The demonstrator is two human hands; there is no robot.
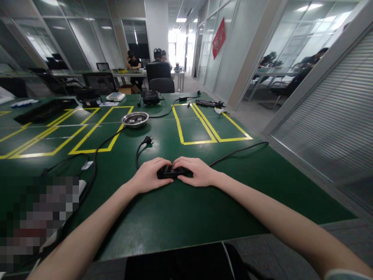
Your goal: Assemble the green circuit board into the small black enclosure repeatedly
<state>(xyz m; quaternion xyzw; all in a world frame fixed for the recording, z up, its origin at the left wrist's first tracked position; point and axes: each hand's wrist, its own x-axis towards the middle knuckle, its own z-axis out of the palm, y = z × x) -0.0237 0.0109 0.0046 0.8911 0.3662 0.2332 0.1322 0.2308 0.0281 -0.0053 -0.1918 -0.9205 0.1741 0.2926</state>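
Note:
Both of my hands grip a black power adapter [170,171] low over the near middle of the green table [163,217]. My left hand [151,174] is closed round its left end, with the thumb along the near edge. Round the right end, my right hand [196,171] is closed in the same way. The fingers hide much of the adapter. A short black cord with a power plug [148,140] curves away beyond my left hand. Another thin black cable [239,153] runs from beside my right hand toward the table's right edge.
A metal bowl [135,119] with small metal parts stands farther back. Yellow tape [199,142] marks rectangles on the table. A black tripod-like item [210,103] lies at the far edge. Cables and a blurred-out object [40,217] are at left. People sit at a distant table.

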